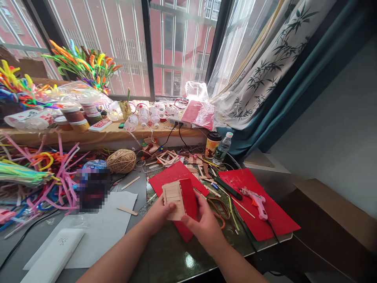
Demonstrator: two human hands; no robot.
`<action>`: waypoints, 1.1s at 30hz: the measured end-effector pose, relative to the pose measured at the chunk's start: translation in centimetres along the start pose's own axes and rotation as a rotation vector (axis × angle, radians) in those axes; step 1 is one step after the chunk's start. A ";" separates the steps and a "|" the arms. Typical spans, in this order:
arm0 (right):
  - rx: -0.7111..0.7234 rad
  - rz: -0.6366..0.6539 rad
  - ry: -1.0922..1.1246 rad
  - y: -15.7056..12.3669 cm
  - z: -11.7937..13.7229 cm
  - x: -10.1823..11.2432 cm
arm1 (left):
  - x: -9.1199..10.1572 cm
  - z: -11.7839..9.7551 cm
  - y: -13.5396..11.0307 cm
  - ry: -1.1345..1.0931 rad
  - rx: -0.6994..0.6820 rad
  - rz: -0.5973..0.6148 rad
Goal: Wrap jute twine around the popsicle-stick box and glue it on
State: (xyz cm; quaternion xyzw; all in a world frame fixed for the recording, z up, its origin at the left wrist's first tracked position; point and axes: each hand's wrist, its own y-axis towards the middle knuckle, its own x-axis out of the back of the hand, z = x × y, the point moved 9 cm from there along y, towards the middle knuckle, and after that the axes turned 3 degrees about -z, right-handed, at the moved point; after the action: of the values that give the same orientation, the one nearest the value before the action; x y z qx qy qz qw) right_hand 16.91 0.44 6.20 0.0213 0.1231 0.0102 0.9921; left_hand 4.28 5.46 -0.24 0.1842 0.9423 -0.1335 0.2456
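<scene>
Popsicle-stick panel (pixel 173 198) with red paper piece (pixel 189 198) against it, held up over red sheet (pixel 173 175) at desk centre. Left hand (pixel 160 214) grips lower-left edge, fingers curled; right hand (pixel 203 224) pinches bottom-right, thumb on red paper. Forearms converge from below.

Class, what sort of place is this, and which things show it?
Probably a home craft desk by a window: heaps of pipe cleaners, a pink glue gun, and a wooden-stick model held between the left hand and right hand.
</scene>
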 end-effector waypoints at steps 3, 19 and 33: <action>0.051 -0.065 -0.135 0.2 0.3 1.2 | 0.7 -0.7 0.4 0.113 -0.091 -0.076; 0.260 0.245 -0.889 -0.3 3.5 2.5 | -3.4 -5.0 -2.3 0.898 -0.562 0.088; 0.202 0.180 -0.799 -0.4 1.6 3.7 | -3.6 -4.4 -2.6 1.065 -0.643 0.122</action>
State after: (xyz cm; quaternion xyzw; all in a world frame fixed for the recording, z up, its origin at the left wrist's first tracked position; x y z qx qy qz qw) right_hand 20.93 0.11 6.80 0.1313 -0.2732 0.0757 0.9499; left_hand 4.29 3.61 5.76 0.1960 0.9162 0.2812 -0.2077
